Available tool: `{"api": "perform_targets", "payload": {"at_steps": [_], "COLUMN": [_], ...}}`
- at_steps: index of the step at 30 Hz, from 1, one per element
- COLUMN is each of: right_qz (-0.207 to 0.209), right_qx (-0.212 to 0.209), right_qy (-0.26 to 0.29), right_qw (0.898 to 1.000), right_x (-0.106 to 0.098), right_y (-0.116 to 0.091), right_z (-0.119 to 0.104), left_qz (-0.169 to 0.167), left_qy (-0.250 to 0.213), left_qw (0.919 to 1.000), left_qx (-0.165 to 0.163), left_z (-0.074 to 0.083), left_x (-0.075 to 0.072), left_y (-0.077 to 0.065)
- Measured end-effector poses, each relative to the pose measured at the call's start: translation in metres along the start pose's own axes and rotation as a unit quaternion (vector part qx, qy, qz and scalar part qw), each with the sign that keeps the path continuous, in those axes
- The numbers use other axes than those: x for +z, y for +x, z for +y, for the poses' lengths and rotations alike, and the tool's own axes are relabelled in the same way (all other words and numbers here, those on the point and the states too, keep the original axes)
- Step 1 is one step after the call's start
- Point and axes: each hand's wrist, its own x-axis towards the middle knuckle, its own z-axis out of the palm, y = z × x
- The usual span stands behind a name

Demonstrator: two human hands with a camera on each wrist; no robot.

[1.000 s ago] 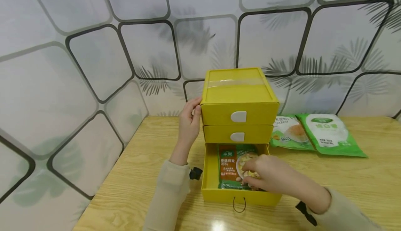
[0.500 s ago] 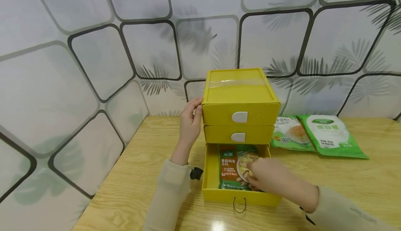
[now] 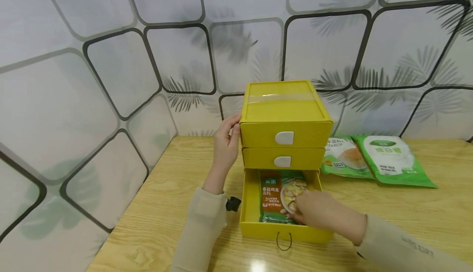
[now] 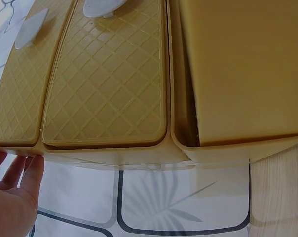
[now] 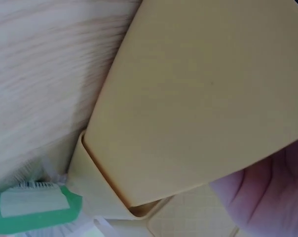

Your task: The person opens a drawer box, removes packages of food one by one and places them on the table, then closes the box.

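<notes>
A yellow three-tier drawer cabinet (image 3: 286,134) stands on the table with its bottom drawer (image 3: 287,232) pulled out. Inside that drawer lies a green-and-brown soup mix packet (image 3: 271,198) with a bowl pictured on it. My left hand (image 3: 226,142) rests against the cabinet's upper left side; its extended fingertips (image 4: 33,170) touch the edge in the left wrist view. My right hand (image 3: 318,210) reaches over the drawer's right wall down to the packet's right edge. Its fingertips are mostly hidden there, so any grip cannot be made out. The drawer wall (image 5: 188,108) hides them in the right wrist view.
To the right of the cabinet lie a starch bag (image 3: 345,157) and a green-and-white bag (image 3: 391,159), side by side. A dark loop pull (image 3: 284,242) hangs at the open drawer's front. Behind the table (image 3: 159,206) is a patterned wall (image 3: 244,54).
My right hand has moved lower and slightly left into the drawer, and its fingers have drawn in toward the packet's right edge. The left hand stays against the cabinet.
</notes>
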Motion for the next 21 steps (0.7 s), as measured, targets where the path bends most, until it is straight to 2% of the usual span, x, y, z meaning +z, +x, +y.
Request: {"api": "perform_targets", "payload": {"at_steps": [5, 8, 16, 21], "right_qz": [-0.053, -0.071, -0.061, -0.056], "right_qx": [-0.004, -0.019, -0.089, -0.1], "right_qy": [0.051, 0.075, 0.142, 0.171], "right_qw": [0.997, 0.994, 0.984, 0.978], "right_x": [0.001, 0.001, 0.002, 0.0], "right_y": [0.002, 0.003, 0.005, 0.007], "right_z": [0.003, 0.007, 0.013, 0.012], "left_qz": [-0.001, -0.002, -0.004, -0.006], "left_qy": [-0.002, -0.002, -0.003, 0.004], "left_qw": [1.0, 1.0, 0.9998, 0.9998], "left_qx": [-0.004, -0.006, -0.017, -0.021], "left_z": [0.001, 0.001, 0.001, 0.001], "left_x": [0.0, 0.0, 0.0, 0.0], "left_y": [0.0, 0.0, 0.0, 0.0]}}
